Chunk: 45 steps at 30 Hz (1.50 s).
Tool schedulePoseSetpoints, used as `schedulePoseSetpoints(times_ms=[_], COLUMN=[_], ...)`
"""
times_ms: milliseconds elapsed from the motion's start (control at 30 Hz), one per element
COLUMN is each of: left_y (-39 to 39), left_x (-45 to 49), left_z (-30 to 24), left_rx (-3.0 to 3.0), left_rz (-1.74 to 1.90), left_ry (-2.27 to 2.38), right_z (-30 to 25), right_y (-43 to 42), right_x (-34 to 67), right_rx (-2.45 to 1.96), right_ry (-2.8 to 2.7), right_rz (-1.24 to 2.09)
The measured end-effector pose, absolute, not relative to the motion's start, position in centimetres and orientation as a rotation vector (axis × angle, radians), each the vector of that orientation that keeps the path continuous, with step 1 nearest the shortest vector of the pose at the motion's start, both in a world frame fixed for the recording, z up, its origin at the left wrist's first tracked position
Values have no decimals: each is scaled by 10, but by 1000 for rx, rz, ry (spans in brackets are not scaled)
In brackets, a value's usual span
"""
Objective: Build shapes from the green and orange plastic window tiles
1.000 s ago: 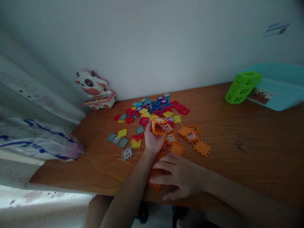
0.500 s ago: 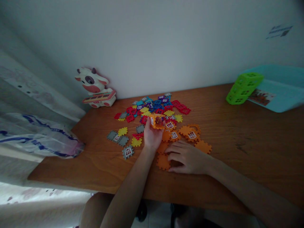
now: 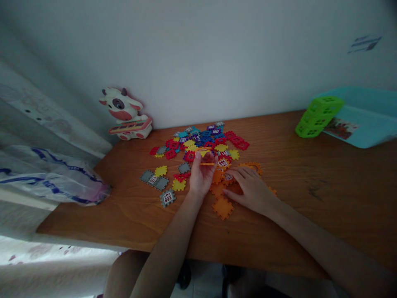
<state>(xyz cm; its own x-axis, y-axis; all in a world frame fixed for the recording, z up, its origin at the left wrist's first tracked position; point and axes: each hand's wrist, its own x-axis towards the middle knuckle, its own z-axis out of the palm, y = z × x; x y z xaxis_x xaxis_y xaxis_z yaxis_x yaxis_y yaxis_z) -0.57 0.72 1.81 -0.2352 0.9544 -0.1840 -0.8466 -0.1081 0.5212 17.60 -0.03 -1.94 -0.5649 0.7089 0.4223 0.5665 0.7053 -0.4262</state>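
Note:
My left hand (image 3: 201, 174) stands upright on the wooden table (image 3: 108, 215) and holds an orange interlocking plastic piece (image 3: 207, 164), seen nearly edge-on between the fingers and thumb. My right hand (image 3: 251, 189) lies palm down and open, its fingertips on or beside loose orange pieces (image 3: 217, 186). One orange window piece (image 3: 228, 177) sits by the index finger. A separate orange square piece (image 3: 222, 207) lies just below that hand. Behind my left hand spreads a heap of red, blue, yellow and grey pieces (image 3: 198, 145).
A cow-shaped toy (image 3: 125, 114) stands against the wall at the back left. Green joined pieces (image 3: 318, 117) lean on a teal tray (image 3: 362, 120) at the back right. A plastic bag (image 3: 52, 178) lies at the left table edge, beside a curtain (image 3: 40, 111).
The orange box-like form in my left hand now shows as thin orange edges. My right hand has moved away from the table's front, up toward the orange pieces, and the pieces have shifted.

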Motion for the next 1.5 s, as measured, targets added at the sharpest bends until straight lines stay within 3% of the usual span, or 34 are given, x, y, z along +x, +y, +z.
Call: schedulePoseSetpoints(times_ms=[633, 800, 1033, 1300, 1500], left_y=[-2, -1, 0, -3, -5], left_x=[-1, 1, 4, 1, -4], left_z=[18, 14, 8, 13, 15], left_rx=[419, 462, 511, 458, 421], left_rz=[1475, 1439, 1425, 1425, 1444], left_ry=[657, 744, 745, 724, 688], right_z=[-23, -20, -10, -4, 10], right_y=[7, 8, 8, 20, 23], right_x=[179, 180, 175, 176, 180], right_rx=[-1010, -968, -898, -927, -890], right_ry=[-2152, -1961, -1400, -713, -608], right_rz=[315, 540, 1175, 1512, 1587])
